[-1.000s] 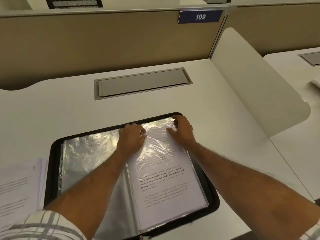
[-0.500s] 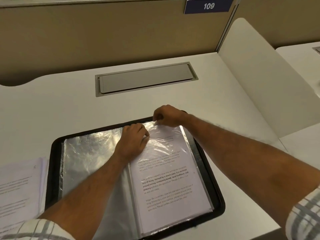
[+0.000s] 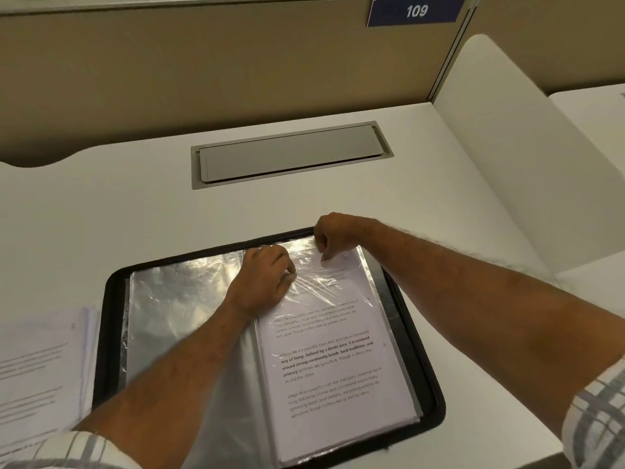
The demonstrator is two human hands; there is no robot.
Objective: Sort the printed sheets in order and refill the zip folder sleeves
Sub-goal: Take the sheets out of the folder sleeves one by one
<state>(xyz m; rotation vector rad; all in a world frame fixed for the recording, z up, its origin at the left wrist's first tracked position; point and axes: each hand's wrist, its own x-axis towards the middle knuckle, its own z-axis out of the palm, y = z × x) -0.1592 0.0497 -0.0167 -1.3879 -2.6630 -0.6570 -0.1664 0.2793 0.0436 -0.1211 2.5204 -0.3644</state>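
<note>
A stack of printed sheets is being supported by the desk at far left, just beside the open zip folder. Its right-hand sleeve — a printed sheet inside — is being gripped near the spine by the curled left hand, its top edge being pinched by the right hand.

White desktop strip beyond black zip folder unobstructed; reach bounded by beige rear partition, white curved side divider.

Both hands, left hand and right hand, apparently pinching clear sleeve top in open zip folder; printed sheet inside.
</note>
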